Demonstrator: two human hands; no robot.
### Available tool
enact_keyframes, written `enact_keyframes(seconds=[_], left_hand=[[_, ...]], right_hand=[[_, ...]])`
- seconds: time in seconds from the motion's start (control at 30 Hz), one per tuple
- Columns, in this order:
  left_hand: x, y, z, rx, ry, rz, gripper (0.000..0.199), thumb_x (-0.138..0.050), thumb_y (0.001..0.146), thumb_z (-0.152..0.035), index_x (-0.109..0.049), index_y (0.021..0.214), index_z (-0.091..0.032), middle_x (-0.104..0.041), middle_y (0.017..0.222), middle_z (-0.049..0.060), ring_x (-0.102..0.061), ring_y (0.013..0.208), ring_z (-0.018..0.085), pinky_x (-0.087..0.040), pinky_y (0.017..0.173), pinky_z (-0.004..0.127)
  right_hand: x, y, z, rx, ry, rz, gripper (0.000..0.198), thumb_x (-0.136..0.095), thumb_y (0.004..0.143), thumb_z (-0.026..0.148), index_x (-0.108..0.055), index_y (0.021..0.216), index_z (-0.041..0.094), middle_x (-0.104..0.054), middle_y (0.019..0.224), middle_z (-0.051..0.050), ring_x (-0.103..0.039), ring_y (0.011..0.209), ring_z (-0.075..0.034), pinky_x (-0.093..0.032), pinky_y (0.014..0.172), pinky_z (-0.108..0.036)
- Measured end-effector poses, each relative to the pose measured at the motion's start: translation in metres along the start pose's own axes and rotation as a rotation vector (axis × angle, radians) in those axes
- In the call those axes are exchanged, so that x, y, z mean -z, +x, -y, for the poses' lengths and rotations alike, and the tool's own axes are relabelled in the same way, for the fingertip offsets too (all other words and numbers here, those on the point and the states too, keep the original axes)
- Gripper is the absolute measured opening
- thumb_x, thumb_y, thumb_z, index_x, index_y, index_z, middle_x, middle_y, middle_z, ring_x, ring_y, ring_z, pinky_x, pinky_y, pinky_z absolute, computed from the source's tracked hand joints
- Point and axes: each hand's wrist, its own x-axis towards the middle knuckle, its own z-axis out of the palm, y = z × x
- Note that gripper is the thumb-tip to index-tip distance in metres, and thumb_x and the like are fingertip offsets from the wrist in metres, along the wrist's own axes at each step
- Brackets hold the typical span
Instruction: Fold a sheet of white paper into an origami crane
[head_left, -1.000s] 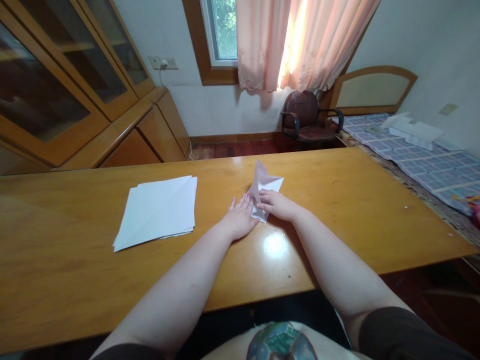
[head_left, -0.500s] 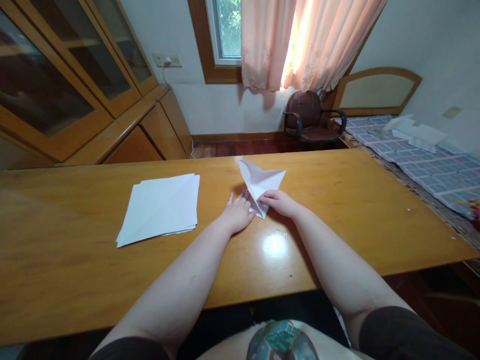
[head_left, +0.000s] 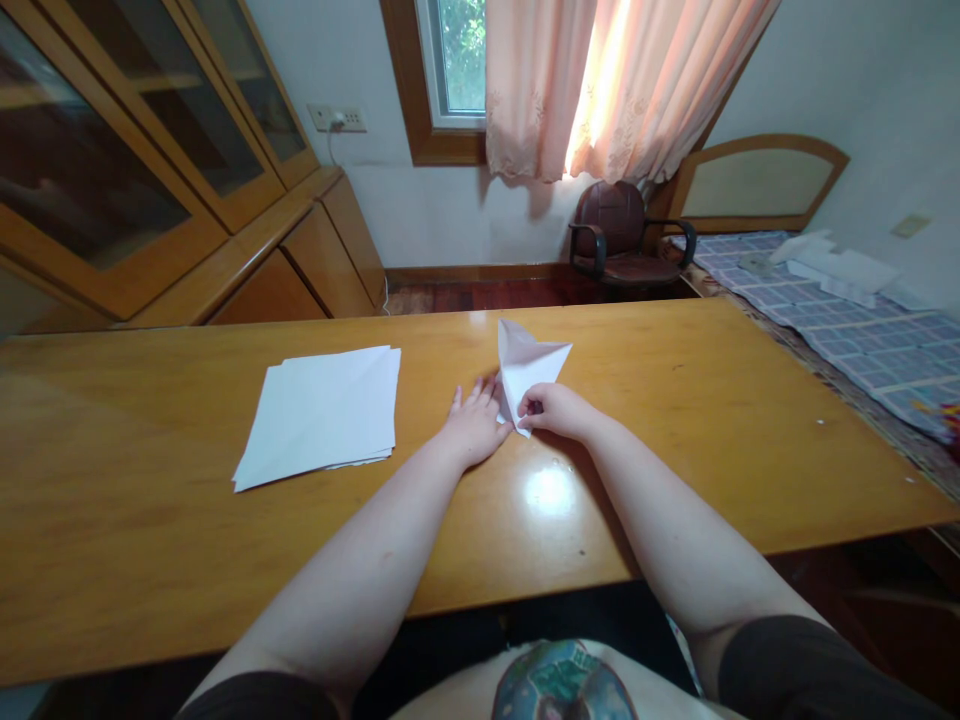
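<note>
A partly folded sheet of white paper (head_left: 531, 368) stands on the wooden table, its raised flaps pointing away from me. My left hand (head_left: 475, 424) lies flat with fingers spread at the paper's left side, its fingertips touching the lower left part. My right hand (head_left: 556, 411) is closed at the near right edge, thumb and fingers pinching the fold close to the bottom corner. Part of the lower paper is hidden behind my fingers.
A stack of white paper sheets (head_left: 322, 415) lies to the left on the table (head_left: 150, 540). Beyond the far edge stand a brown armchair (head_left: 615, 230) and a bed (head_left: 855, 310). A glass-door cabinet (head_left: 225, 200) is at the left. Small white scraps lie near the right edge.
The paper's left flap has swung to the right and stands narrower. My right hand has curled and slid slightly down along the fold. My left hand has stayed about where it was.
</note>
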Motion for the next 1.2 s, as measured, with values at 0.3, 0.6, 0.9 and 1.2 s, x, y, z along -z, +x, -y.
enact_keyframes(seconds=[0.3, 0.6, 0.9, 1.2], left_hand=[[0.005, -0.002, 0.004, -0.026, -0.043, 0.057, 0.093, -0.036, 0.079, -0.069, -0.012, 0.147, -0.012, -0.005, 0.154, 0.016, 0.0, 0.142, 0.03, 0.002, 0.111, 0.055], [0.007, 0.003, -0.006, 0.083, -0.255, -0.193, 0.08, -0.044, 0.082, -0.055, -0.017, 0.145, -0.014, -0.03, 0.149, 0.017, -0.022, 0.139, 0.031, -0.011, 0.111, 0.057], [0.008, 0.011, 0.008, 0.149, -0.312, -0.262, 0.057, -0.043, 0.079, -0.021, -0.037, 0.135, -0.019, -0.057, 0.128, 0.009, -0.048, 0.123, 0.025, -0.02, 0.113, 0.046], [0.005, 0.012, 0.006, 0.071, -0.212, -0.156, 0.06, -0.041, 0.079, -0.019, -0.039, 0.138, -0.026, -0.046, 0.141, 0.004, -0.033, 0.135, 0.024, -0.011, 0.113, 0.055]], right_hand=[[0.005, -0.007, 0.001, 0.027, -0.147, 0.08, 0.03, -0.078, 0.058, 0.037, -0.067, 0.08, 0.02, -0.064, 0.071, 0.001, -0.057, 0.065, -0.013, -0.039, 0.06, -0.022], [0.005, -0.01, 0.007, 0.105, -0.209, 0.077, 0.064, -0.077, 0.062, 0.034, -0.058, 0.123, 0.028, -0.066, 0.084, 0.0, -0.059, 0.076, -0.017, -0.041, 0.07, -0.025], [0.004, -0.009, 0.012, 0.161, -0.293, 0.048, 0.038, -0.056, 0.083, 0.047, -0.066, 0.114, 0.027, -0.066, 0.095, -0.006, -0.06, 0.085, -0.019, -0.042, 0.078, -0.027], [-0.002, 0.007, 0.009, 0.091, -0.513, -0.109, 0.039, -0.049, 0.088, 0.044, -0.066, 0.108, 0.016, -0.067, 0.099, -0.014, -0.061, 0.09, -0.024, -0.043, 0.077, -0.031]])
